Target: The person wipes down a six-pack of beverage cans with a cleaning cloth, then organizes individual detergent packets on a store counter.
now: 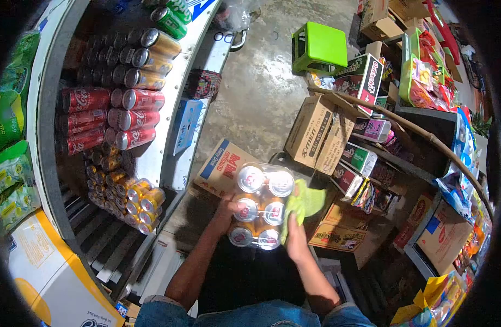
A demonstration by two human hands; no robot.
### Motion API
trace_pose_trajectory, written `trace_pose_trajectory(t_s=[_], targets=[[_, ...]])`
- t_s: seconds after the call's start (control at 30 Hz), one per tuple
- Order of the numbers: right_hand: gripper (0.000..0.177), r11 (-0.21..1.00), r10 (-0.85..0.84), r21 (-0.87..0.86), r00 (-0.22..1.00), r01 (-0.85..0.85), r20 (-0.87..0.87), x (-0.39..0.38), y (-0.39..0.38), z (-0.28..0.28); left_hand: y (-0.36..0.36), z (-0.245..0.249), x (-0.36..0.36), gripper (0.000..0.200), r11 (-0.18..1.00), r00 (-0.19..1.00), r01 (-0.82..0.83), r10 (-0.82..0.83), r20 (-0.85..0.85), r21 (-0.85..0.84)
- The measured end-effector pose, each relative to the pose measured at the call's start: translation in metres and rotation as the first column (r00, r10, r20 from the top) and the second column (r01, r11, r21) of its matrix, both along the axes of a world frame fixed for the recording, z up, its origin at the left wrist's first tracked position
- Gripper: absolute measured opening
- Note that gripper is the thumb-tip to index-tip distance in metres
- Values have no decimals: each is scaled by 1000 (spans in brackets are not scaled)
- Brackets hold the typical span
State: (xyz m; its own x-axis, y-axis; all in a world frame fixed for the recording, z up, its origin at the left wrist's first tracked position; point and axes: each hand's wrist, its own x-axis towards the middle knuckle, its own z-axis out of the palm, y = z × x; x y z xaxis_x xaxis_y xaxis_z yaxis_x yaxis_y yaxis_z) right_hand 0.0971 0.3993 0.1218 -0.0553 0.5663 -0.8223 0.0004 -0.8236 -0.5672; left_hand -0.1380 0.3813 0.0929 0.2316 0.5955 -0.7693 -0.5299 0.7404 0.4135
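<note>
A plastic-wrapped six-pack of gold cans (257, 210) is held up in front of my body, its silver can ends facing me. My left hand (227, 213) grips the pack from its left side, the thumb over one can end. At the opposite side my right hand (297, 238) has a lime-green cloth (307, 201) in its grasp, pressed against the wrap. The fingers of both hands are partly hidden behind the pack and the cloth. Just behind the pack lies a Red Bull carton (220, 168) on the floor.
Left, a shelf (177, 54) bears red Coca-Cola cans (139, 118), gold-topped cans (152, 60) and more gold cans (144, 204). A green stool (321, 48) stands on the concrete floor (256, 82). Right are cardboard boxes (316, 131), packaged snacks and a curved stick (425, 131).
</note>
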Motion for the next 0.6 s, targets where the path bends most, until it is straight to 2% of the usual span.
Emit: trace_pose_trajectory(t_s=[0.07, 0.1, 0.13, 0.17, 0.23, 0.27, 0.37, 0.4, 0.43, 0.5, 0.57, 0.6], targets=[[72, 999, -32, 41, 998, 34, -50, 7, -1, -11, -5, 9, 6, 80, 1000, 1000, -7, 7, 4, -4], [70, 1000, 11, 2, 986, -11, 165, 8, 22, -11, -9, 11, 9, 83, 1000, 1000, -14, 14, 13, -5], [78, 994, -105, -14, 993, 105, 47, 0, 43, -10, -20, 0, 12, 86, 1000, 998, -4, 3, 69, 17], [78, 982, -188, 45, 982, 186, 36, -2, 59, -23, -24, 1, 15, 86, 1000, 998, -6, 5, 70, 20], [75, 936, -352, -65, 928, 346, -125, -7, 89, -31, -28, 2, 25, 82, 1000, 995, -25, 24, 94, 15], [75, 937, -349, -59, 928, 344, -130, -8, 90, -30, -30, -2, 29, 78, 998, 994, -55, 52, 96, 23], [76, 984, -138, -116, 990, 137, -2, -6, 76, -26, -40, -11, 33, 76, 993, 994, -112, 112, -6, -36], [77, 989, -125, -75, 992, 127, 28, -8, 58, -21, -34, -8, 34, 71, 971, 967, -239, 238, 95, -2], [77, 992, -115, -35, 991, 118, 61, -10, 35, -13, -44, -31, 28, 67, 984, 983, -175, 176, -44, 14], [73, 956, 292, -72, 942, -284, 167, -2, 2, 17, -35, -38, 13, 64, 980, 979, -199, 197, -57, -27], [68, 952, 306, -14, 951, -307, -43, -4, -18, 41, -24, -22, 0, 66, 984, 985, -173, 171, -35, -51], [67, 948, 317, -17, 948, -318, -12, 6, -45, 29, -17, -14, -1, 69, 971, 975, -220, 217, -44, -91]])
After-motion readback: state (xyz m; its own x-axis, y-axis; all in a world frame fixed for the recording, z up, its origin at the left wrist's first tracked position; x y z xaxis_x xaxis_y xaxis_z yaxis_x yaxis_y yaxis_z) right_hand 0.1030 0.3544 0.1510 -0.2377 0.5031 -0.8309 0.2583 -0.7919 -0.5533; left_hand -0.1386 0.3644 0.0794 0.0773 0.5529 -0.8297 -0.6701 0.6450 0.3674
